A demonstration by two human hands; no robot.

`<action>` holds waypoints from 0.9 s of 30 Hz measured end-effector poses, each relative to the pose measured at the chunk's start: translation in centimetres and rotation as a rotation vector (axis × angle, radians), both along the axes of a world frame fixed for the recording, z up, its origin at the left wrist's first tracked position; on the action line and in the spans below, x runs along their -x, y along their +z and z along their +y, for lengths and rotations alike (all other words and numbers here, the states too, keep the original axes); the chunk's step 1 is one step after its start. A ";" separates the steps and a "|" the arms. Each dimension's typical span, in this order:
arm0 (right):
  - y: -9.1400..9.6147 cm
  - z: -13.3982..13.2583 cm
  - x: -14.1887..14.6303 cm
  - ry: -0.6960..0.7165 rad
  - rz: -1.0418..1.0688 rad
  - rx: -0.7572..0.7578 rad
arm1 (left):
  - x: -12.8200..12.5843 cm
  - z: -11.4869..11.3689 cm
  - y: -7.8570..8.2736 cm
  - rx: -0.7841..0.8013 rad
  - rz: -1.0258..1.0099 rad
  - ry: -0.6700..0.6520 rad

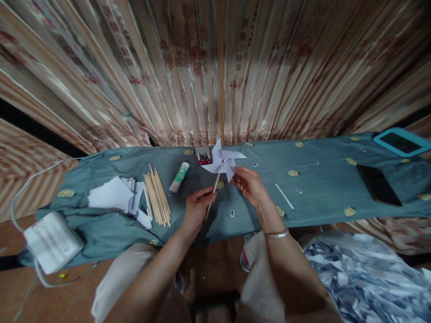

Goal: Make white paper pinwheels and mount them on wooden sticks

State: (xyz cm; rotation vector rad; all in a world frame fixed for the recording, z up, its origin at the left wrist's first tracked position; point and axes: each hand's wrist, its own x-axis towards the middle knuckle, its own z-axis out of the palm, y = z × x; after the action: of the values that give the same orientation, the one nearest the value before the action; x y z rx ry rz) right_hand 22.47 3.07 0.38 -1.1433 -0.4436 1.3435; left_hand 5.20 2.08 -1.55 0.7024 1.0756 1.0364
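Note:
A white paper pinwheel (218,165) with a shiny pin at its centre stands upright over the cloth-covered table. My left hand (198,204) is closed round its thin wooden stick (215,185), below the blades. At the lower right blade, the bent fingers of my right hand (249,183) pinch the paper's edge; the fingertips are partly hidden. Just behind the pinwheel sits a small open red box (204,158) with dark metal bits inside. A glue stick (179,176) with a green label lies left of it.
Wooden sticks (157,195) lie beside stacked white paper pieces (112,195) on the green cloth (316,188). A white box with a cable (54,242) stands at the left edge. Rightward are a paper strip (284,196), a phone (379,185), a blue-framed tablet (402,141) and a bag of paper pieces (370,278).

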 end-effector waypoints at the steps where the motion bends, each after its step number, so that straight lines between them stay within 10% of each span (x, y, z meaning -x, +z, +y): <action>1: -0.1 0.0 0.0 0.006 0.008 0.001 | 0.0 0.0 0.0 -0.006 0.002 -0.001; 27: -0.4 -0.5 1.5 0.181 0.048 -0.003 | -0.1 0.0 0.1 -0.038 0.026 0.003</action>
State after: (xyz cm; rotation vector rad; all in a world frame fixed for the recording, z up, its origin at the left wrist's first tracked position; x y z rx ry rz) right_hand 20.99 2.57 -0.05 -1.0868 -0.5238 1.5234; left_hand 5.30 2.11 -1.46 0.7466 1.0827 1.0551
